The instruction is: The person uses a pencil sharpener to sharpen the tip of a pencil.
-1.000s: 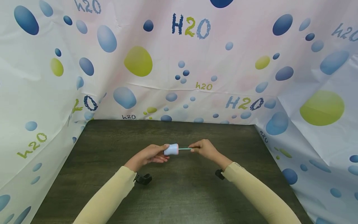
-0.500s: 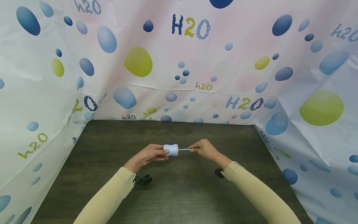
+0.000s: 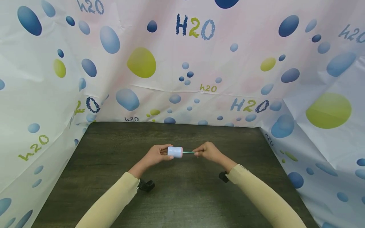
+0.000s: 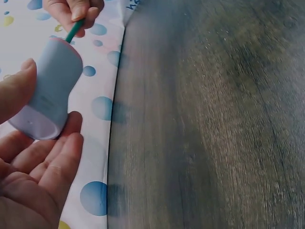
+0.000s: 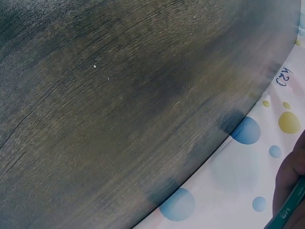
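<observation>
A pale blue, narrow-waisted pencil sharpener (image 3: 175, 152) with a pink rim lies sideways in the air above the table. My left hand (image 3: 155, 154) holds it near its base, thumb on the near side and fingers on the far side. In the left wrist view the thumb touches the sharpener (image 4: 53, 83) and the fingers curve by its base. From the pink end projects a green pencil (image 3: 188, 152), its inner tip hidden. My right hand (image 3: 210, 152) pinches the pencil between thumb and fingers. The right wrist view catches "HB" printed on the pencil (image 5: 288, 207) at the lower corner.
Beneath both hands spreads a dark wood-grain table (image 3: 182, 196). A white sheet (image 3: 165, 85) with blue and green dots and "H2O" lettering rises behind it and along both sides. Black straps with a small device (image 3: 146, 186) sit at the wrists.
My left hand has turned around the sharpener: its thumb went from the top to the near side, and its fingers now show at the far side. The right hand stays nearly still.
</observation>
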A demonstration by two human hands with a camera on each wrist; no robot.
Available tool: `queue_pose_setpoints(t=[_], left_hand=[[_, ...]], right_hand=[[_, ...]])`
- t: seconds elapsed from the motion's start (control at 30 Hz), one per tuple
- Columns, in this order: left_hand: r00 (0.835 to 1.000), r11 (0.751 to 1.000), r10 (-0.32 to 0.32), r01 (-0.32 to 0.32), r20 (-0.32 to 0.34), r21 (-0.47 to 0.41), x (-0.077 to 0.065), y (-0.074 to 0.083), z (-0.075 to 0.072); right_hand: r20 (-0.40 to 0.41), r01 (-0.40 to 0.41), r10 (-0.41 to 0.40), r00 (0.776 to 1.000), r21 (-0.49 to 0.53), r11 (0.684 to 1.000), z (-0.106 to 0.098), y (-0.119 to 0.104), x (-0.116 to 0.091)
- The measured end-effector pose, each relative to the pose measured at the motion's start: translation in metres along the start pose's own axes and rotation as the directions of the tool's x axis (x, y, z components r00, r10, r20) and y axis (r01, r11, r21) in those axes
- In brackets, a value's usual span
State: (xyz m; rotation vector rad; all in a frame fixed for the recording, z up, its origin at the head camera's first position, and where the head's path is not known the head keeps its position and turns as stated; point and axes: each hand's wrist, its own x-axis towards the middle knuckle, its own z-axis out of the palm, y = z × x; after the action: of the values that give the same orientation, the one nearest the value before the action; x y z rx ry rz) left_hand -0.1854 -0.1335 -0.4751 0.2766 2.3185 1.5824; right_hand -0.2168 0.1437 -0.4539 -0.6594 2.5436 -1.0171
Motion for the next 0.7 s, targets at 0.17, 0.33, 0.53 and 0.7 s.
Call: queue_pose_setpoints(t=[0.17,0.33,0.53,0.7], left_hand=[[0.999,0.998,0.050,-0.049,-0.016,0.041,-0.0002,0.0030,0.0017],[0.996,0.990,0.077,-0.071,-0.053,0.121,-0.0020,0.0017,0.0039],[0.987,0.963,0.129,-0.101,-0.098,0.249,-0.0047,0.0002,0.0059],[0.989,0.969,0.119,-0.097,-0.083,0.227,-0.0043,0.0043,0.0029]], right_hand=[[0.007,-0.010,0.010,1.000,0.008,1.000,-0.0019,-0.0002,-0.0006],[0.024,-0.016,0.016,1.000,0.010,1.000,-0.0039,0.0017,0.0003],[0.057,-0.041,0.037,0.998,0.070,0.997,-0.0013,0.0048,0.0034],[0.033,-0.054,0.051,0.998,0.092,0.994,0.0028,0.0048,0.0021]])
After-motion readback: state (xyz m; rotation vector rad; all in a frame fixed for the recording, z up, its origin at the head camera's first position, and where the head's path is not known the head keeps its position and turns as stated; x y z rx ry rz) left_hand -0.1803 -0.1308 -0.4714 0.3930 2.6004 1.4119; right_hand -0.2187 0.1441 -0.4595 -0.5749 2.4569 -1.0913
